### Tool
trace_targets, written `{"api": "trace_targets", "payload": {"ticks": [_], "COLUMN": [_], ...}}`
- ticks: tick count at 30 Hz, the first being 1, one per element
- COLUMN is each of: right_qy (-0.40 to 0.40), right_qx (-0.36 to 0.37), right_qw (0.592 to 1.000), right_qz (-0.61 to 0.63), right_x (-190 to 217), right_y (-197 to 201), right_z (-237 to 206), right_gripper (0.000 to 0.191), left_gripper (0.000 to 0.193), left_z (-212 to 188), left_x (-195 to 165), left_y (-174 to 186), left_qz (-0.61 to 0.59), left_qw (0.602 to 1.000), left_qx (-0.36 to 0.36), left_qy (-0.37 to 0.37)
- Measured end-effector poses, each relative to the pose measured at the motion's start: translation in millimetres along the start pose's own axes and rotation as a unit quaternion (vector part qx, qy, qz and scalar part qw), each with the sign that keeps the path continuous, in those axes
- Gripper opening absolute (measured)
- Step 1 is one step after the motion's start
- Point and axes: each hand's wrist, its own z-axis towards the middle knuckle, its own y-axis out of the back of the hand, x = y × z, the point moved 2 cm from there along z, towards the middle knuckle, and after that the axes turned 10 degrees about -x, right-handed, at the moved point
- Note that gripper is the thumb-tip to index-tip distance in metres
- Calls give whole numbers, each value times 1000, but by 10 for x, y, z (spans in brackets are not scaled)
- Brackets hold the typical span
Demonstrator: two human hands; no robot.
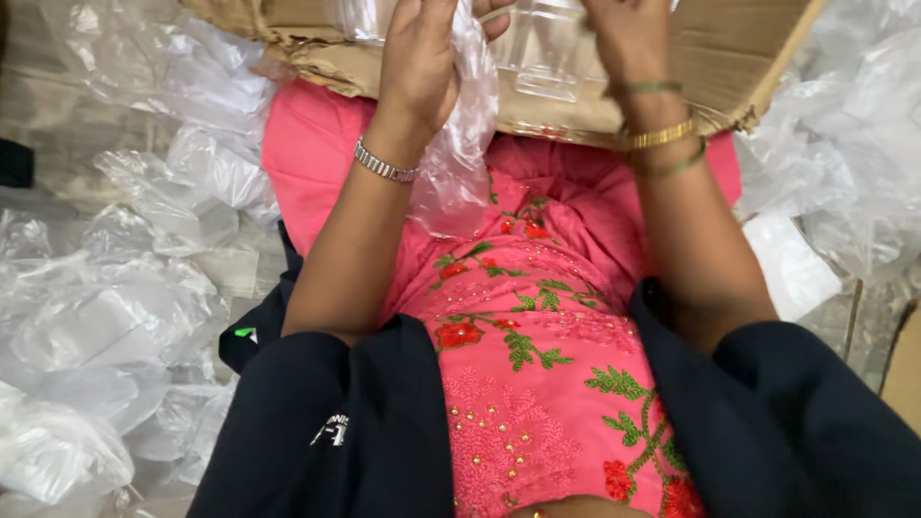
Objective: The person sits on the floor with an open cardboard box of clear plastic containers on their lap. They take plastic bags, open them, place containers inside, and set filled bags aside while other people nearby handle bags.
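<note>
clear plastic bag (459, 144) is hanging from our left hand (419, 59), whose grip is closing around it. just beside it, our right hand (628, 34) is touching a clear plastic tray (542, 58) over the cardboard box (729, 58); we cannot tell its grip.

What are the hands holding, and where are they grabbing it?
The left hand grips a clear plastic bag near its top, the rest hanging down. The right hand touches a clear plastic tray at its edge; its grip is cut off.
</note>
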Motion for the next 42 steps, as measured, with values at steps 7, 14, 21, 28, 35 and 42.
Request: {"api": "trace_targets", "payload": {"ticks": [7, 14, 21, 28, 35, 42], "right_qy": [-121, -63, -157, -34, -13, 77], "right_qx": [136, 53, 26, -52, -137, -45], "right_qw": [958, 986, 936, 967, 958, 989], "right_qz": [223, 142, 313, 249, 252, 119], "right_x": [796, 978, 765, 403, 410, 546], "right_y": [92, 110, 94, 216, 118, 165], "right_z": [-802, -1098, -1081, -1123, -1211, -1190], "right_gripper": [14, 11, 8, 8, 6, 17], "left_gripper": [33, 42, 47, 23, 5, 10], "left_z": [-215, -364, -404, -519, -383, -488], "left_x": [12, 178, -100, -31, -20, 74], "left_y": [-323, -452, -651, -745, -390, -450], "left_qz": [-117, -24, 82, 136, 118, 131], "left_qw": [986, 997, 987, 985, 988, 988], "left_qx": [114, 51, 38, 22, -98, -32], "left_qy": [38, 56, 135, 105, -13, 69]}}
